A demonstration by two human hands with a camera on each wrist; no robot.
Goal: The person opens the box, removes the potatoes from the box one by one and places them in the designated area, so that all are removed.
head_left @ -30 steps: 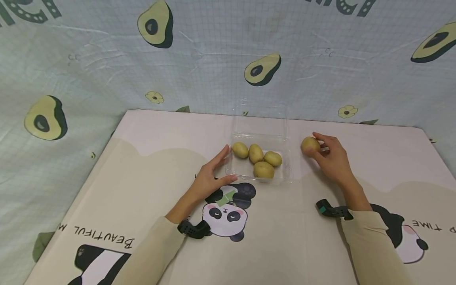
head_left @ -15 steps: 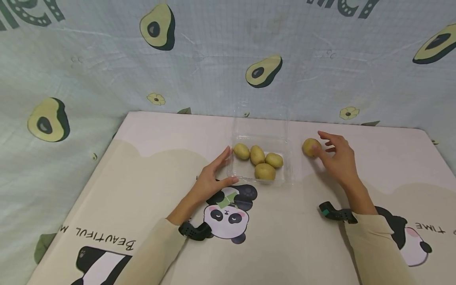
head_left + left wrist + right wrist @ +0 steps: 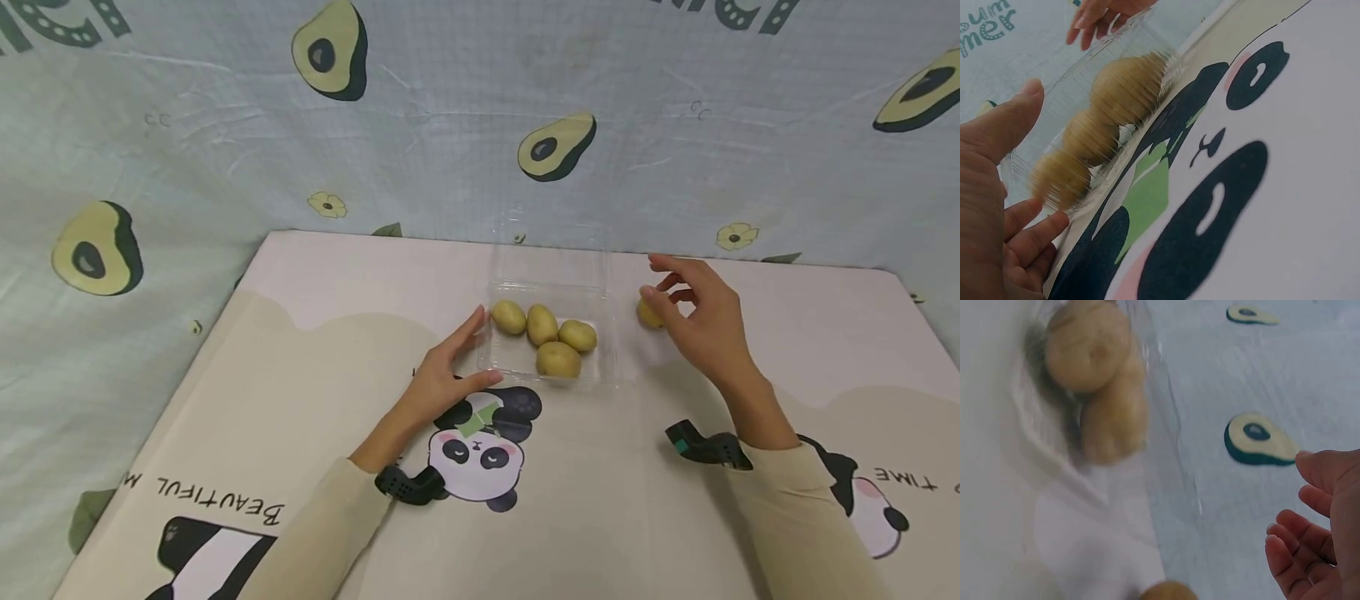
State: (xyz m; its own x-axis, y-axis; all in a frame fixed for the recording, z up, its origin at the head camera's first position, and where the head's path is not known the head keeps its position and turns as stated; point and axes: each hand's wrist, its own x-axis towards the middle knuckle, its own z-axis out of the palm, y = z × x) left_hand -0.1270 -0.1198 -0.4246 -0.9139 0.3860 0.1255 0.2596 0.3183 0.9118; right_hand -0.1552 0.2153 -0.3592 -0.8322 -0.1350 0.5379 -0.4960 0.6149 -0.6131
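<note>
A clear plastic clamshell box [image 3: 510, 354] sits on the table with its lid [image 3: 551, 254] raised at the back. Several potatoes [image 3: 558, 360] lie inside it, and they show through the wall in the left wrist view. My left hand [image 3: 442, 379] rests at the box's left front corner, index finger along the left side and thumb at the front edge, both fairly straight. To the right of the box, a single potato [image 3: 649, 313] lies on the table, partly hidden by my right hand [image 3: 705, 317]. That hand hovers above it with loosely bent fingers and nothing in them.
The tabletop [image 3: 322, 400] has a cloth printed with pandas and lettering. Behind it hangs a pale sheet [image 3: 435, 150] with avocado prints, close to the table's back edge. Each wrist wears a black band [image 3: 408, 485].
My right hand has let go of the single potato and risen up and away from it; the potato stays on the table. The left hand has kept its place at the box.
</note>
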